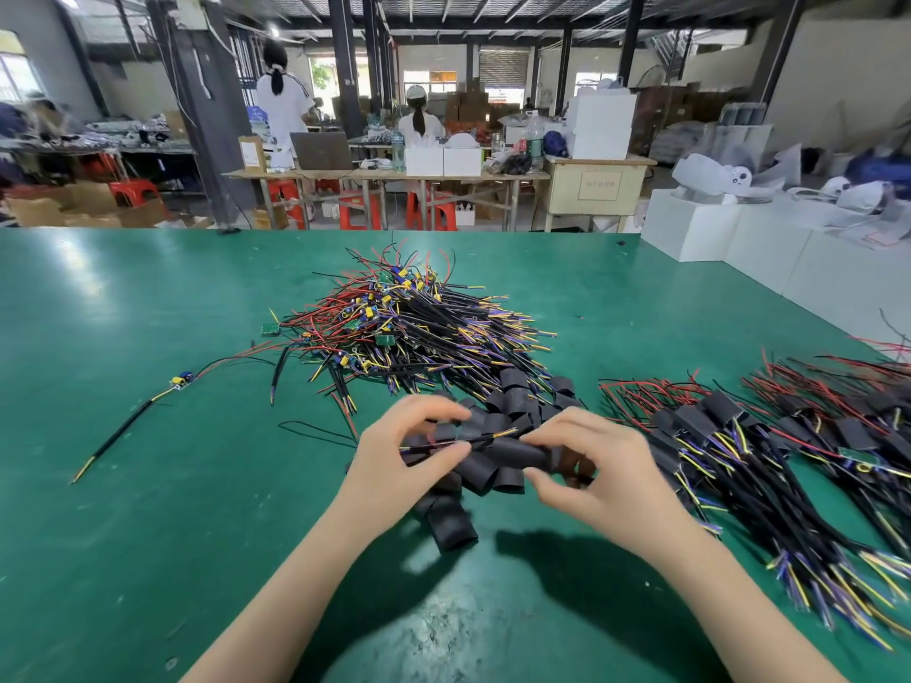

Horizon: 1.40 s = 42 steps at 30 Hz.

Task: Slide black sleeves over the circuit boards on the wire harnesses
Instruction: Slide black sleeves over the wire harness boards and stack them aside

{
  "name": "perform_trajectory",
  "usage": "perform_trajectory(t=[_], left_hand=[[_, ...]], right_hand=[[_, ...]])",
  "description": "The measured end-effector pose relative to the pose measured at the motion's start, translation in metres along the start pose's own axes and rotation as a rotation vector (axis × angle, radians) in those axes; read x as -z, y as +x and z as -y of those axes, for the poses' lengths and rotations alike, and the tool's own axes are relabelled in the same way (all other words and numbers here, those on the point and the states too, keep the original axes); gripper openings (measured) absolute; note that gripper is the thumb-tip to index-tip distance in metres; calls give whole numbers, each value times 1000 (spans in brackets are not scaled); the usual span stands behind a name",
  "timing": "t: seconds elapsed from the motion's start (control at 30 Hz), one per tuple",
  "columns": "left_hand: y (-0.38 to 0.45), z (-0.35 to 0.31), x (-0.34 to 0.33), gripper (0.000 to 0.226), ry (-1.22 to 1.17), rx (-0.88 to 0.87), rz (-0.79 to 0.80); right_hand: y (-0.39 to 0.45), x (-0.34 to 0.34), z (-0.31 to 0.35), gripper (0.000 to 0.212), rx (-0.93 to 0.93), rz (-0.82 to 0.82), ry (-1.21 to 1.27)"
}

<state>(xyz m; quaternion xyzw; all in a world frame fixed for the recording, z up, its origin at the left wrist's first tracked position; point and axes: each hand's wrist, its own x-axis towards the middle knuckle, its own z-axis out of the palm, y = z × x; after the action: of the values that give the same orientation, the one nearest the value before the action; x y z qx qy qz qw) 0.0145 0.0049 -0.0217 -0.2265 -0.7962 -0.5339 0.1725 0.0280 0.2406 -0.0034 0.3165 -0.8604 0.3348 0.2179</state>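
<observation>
Both hands [498,460] pinch one harness [458,440] above loose sleeves [493,473].

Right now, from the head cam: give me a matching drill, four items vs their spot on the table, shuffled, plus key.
Items
1. unsleeved harness pile
2. sleeved harnesses
3. loose black sleeves
4. single stray harness

Places
A. alone on the green mat, far left
B. centre of the table, beyond the hands
C. right side, laid out in rows
D. heaped near the table's front, under the left hand and right hand

Pairs: 1-B, 2-C, 3-D, 4-A
</observation>
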Motion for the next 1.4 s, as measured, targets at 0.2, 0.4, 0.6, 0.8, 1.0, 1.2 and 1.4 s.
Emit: perform_trajectory(t=[0.2, 0.4, 0.6, 0.8, 1.0, 1.2, 1.4], left_hand=[[4, 4, 8, 24, -61, 95, -172], [4, 1, 4, 24, -38, 75, -144], [4, -2, 4, 22, -3, 80, -133], [6, 2, 8, 20, 75, 104, -165], [16, 19, 15, 19, 281, 156, -158], [62, 51, 27, 29, 571, 224, -53], [93, 88, 38, 48, 964, 363, 343]], right_hand=[[-3, 49, -30, 20, -219, -460, -400], [-21, 79, -61, 27, -769, -417, -736], [-14, 68, -63, 29, -572, -527, -740], [-3, 19, -42, 19, -367, -197, -581], [-7, -10, -43, 35, -406, 238, -704], [-7, -12, -43, 26, -385, 262, -621], [-11, -14, -42, 32, -414, 251, -537]])
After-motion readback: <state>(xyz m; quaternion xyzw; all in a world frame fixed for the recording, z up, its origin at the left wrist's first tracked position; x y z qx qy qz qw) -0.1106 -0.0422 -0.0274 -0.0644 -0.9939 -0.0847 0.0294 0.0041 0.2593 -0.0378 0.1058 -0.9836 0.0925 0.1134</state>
